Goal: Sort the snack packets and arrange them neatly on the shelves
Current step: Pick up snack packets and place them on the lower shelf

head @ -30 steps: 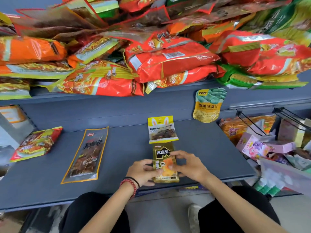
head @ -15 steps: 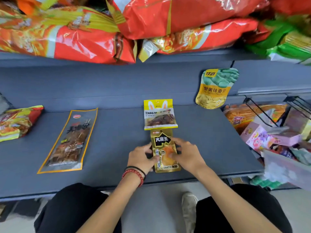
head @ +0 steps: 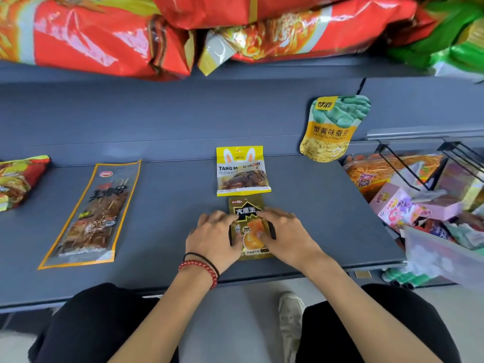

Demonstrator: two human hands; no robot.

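Since half a second ago the head camera has drawn in over the lower shelf (head: 170, 205). The hands have slid from the flanks of the gold packet (head: 251, 233) onto its face, and the packet itself has barely shifted.

In the head view, the left hand (head: 212, 235) lies on the packet's left side with its fingers nearly straight. The right hand (head: 284, 231) covers the right side, fingers spread and only slightly bent, thumb resting on the orange print. Neither hand wraps round the packet. Both seem to be pressing it flat and nudging it square.

The gold packet lies near the shelf's front edge, its top just touching the bottom of the yellow rabbit packet (head: 243, 171). That probably means a straight front-to-back column is being built.

A long skewer packet (head: 90, 213) lies well apart to the left, and a green-and-yellow pouch (head: 334, 127) leans on the back panel to the right. Each looks kept to its own kind. Big red bags (head: 104, 35) are heaped on the shelf above.
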